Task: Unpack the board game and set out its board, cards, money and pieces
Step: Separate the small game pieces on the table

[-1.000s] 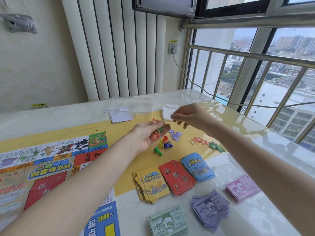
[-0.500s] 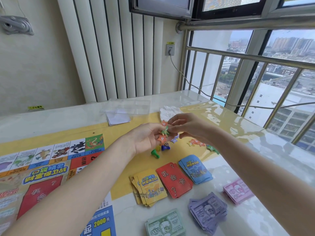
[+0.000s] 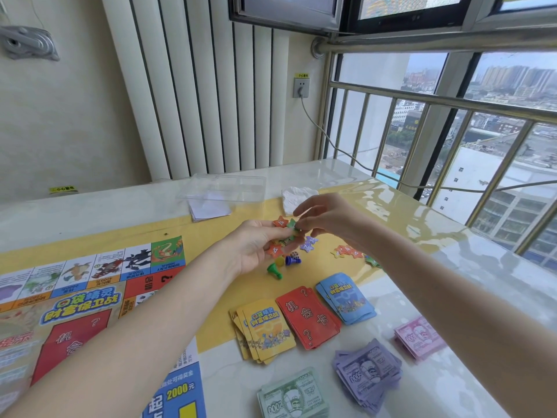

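My left hand (image 3: pixel 256 245) holds a bunch of star tokens (image 3: pixel 278 238), red and green, palm up over the table. My right hand (image 3: pixel 327 218) pinches a green star at the top of that bunch. The game board (image 3: pixel 75 303) lies flat at the left. Below the hands sit a green pawn (image 3: pixel 274 270), a blue pawn (image 3: pixel 291 260) and a die (image 3: pixel 294 254). Purple stars (image 3: pixel 309 243) and red stars (image 3: pixel 346 251) lie to the right. Yellow cards (image 3: pixel 265 330), red cards (image 3: pixel 307 316) and blue cards (image 3: pixel 346 298) sit in front. Green money (image 3: pixel 292 396), purple money (image 3: pixel 367 374) and pink money (image 3: pixel 419 337) lie nearest me.
A clear plastic tray (image 3: pixel 223 188) with a folded paper sheet (image 3: pixel 208 209) stands at the back of the table. A crumpled white bag (image 3: pixel 294 196) lies beside it. A cable (image 3: pixel 346 149) runs from a wall socket past the window railing on the right.
My right hand has come back left from the table to the star tokens in my left hand and now pinches one. My left hand has risen slightly.
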Demonstrator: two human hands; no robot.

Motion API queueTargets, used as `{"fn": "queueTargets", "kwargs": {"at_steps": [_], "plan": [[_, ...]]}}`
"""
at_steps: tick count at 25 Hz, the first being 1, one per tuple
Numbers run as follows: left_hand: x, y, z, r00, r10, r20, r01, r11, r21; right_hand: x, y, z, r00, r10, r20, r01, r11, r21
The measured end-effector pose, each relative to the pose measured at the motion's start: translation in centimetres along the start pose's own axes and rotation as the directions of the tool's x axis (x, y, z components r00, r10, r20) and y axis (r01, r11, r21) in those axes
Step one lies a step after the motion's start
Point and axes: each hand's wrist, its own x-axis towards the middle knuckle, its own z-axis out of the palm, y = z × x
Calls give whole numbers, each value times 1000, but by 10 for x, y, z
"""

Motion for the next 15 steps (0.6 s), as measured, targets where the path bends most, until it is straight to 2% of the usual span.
{"fn": "queueTargets", "kwargs": {"at_steps": [2,4,6,8,10,11,12,13,15], "plan": [[0,0,-2,1000,-12,-14,12,1000,-6,3,1,-2,998,-25,-53,24,1000,-3],[0,1,-4,999,-19,-28,18,1000,-21,7,4,-5,985,-38,-167,30,998,-51],[-1,3,-8,999,-20,-35,18,998,-55,10,11,-8,953,-133,-271,42,947,-317],[-2,4,-10,999,-23,-37,20,997,-81,8,18,-4,953,-236,-191,92,823,-560],[-2,4,-12,999,-27,-32,25,996,-84,3,22,0,977,-214,-9,158,746,-646],[-2,3,-12,999,-30,-32,28,996,-84,1,22,0,979,-197,44,177,735,-654],[-1,3,-11,999,-35,-33,32,996,-82,1,21,-1,980,-196,39,175,749,-639],[0,2,-10,999,-39,-33,37,997,-74,1,18,-4,981,-192,-19,147,808,-571],[1,1,-8,999,-48,-23,47,998,-43,2,10,-9,990,-123,-74,96,951,-295]]}}
